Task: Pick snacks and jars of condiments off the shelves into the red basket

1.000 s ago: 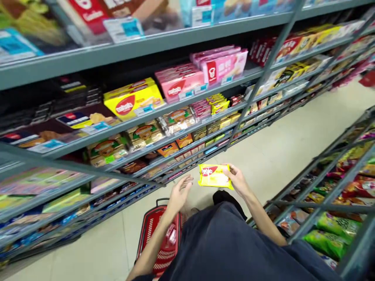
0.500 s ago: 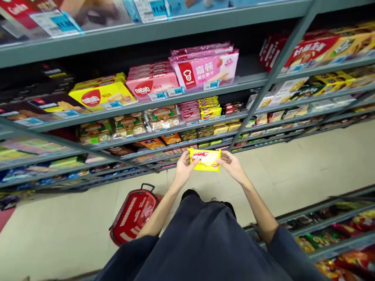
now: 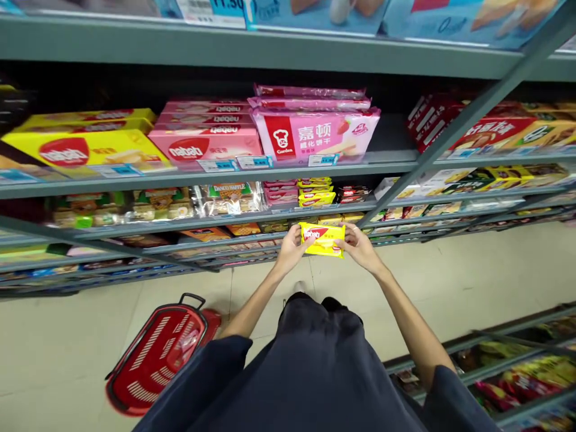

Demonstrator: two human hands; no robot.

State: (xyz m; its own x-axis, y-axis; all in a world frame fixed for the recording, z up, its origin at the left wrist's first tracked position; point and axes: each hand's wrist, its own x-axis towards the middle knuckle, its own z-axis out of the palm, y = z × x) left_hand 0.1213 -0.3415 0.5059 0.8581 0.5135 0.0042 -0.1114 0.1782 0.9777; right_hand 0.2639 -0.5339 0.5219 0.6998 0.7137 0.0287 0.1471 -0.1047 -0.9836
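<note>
A small yellow wafer packet (image 3: 322,239) with a red logo is held out in front of me, level with the lower shelves. My left hand (image 3: 291,248) grips its left end and my right hand (image 3: 359,246) grips its right end, fingers closed round the edges. Just behind it, on a lower shelf, lie stacks of similar yellow packets (image 3: 315,193) and pink packets (image 3: 279,193). Above them sit larger pink wafer boxes (image 3: 315,133) and a yellow box (image 3: 85,150).
A red shopping basket (image 3: 155,354) stands on the pale tiled floor at lower left, with something inside. Grey shelving (image 3: 225,177) full of biscuit packs fills the view ahead. A second rack of snack bags (image 3: 517,375) runs along the lower right.
My left hand came up and took hold of the packet's left end, so both hands now hold it. My view swung to face the shelves squarely, and the packet rose towards them.
</note>
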